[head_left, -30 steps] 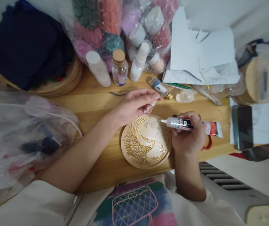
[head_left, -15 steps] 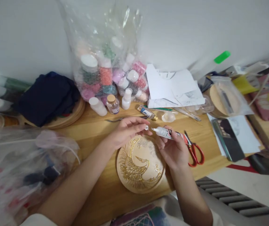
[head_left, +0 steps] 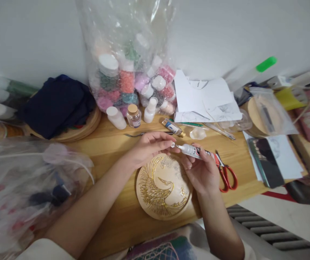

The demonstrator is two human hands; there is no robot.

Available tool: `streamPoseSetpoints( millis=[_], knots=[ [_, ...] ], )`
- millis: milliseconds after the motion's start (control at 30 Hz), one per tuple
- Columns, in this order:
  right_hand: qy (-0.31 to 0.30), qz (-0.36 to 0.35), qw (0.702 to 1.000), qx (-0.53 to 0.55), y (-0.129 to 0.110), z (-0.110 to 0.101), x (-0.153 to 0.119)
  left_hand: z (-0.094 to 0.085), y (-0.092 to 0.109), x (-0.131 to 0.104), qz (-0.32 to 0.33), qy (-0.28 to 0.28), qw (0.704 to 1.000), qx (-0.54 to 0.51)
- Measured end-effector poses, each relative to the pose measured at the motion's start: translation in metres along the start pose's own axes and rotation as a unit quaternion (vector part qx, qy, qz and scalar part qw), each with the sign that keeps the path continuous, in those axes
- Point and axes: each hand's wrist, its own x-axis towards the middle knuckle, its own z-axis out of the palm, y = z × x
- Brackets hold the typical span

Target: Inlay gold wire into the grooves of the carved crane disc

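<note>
My left hand (head_left: pixel 152 147) pinches a small white cap (head_left: pixel 173 144) between thumb and fingers. My right hand (head_left: pixel 202 169) is wrapped round a white glue tube (head_left: pixel 191 151), its nozzle pointing left at the cap, very close to it; whether they touch is hard to tell. Both hands are above the far edge of a round wooden board (head_left: pixel 163 187), which bears a bird drawn in raised gold lines. Red-handled scissors (head_left: pixel 228 177) lie just right of my right hand.
Behind stand a bag of colourful jars (head_left: pixel 128 83), a corked bottle (head_left: pixel 133 116) and white bottles (head_left: pixel 116 117). Papers (head_left: pixel 203 97) and a dark phone (head_left: pixel 266 162) lie to the right. Dark cloth (head_left: pixel 57 104) and a plastic bag (head_left: pixel 35 191) are at left.
The cap in my left hand and the tube's nozzle have come closer together. The whole view has shifted slightly.
</note>
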Motion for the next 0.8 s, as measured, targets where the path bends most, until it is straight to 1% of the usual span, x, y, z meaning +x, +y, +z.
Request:
streamPoseSetpoints(
  millis=[167,300,433,633,800],
  knots=[
    [-0.009,-0.012,1.0,-0.016,0.001,-0.002,0.0,0.001,0.001,0.0,-0.006,0.008,1.0,0.0],
    [-0.015,-0.039,0.998,-0.037,0.002,-0.004,0.001,0.003,0.002,-0.001,-0.007,0.025,1.0,0.0],
    [0.01,-0.067,0.997,-0.046,0.002,-0.002,-0.001,0.005,0.002,-0.001,-0.005,0.038,0.999,0.001],
    [0.08,-0.141,0.981,-0.101,-0.002,0.0,-0.007,0.005,0.001,-0.002,-0.005,0.051,0.998,0.035],
    [0.095,-0.173,0.971,-0.132,-0.001,0.0,-0.009,0.004,0.001,-0.002,-0.012,0.063,0.997,0.036]
  ],
)
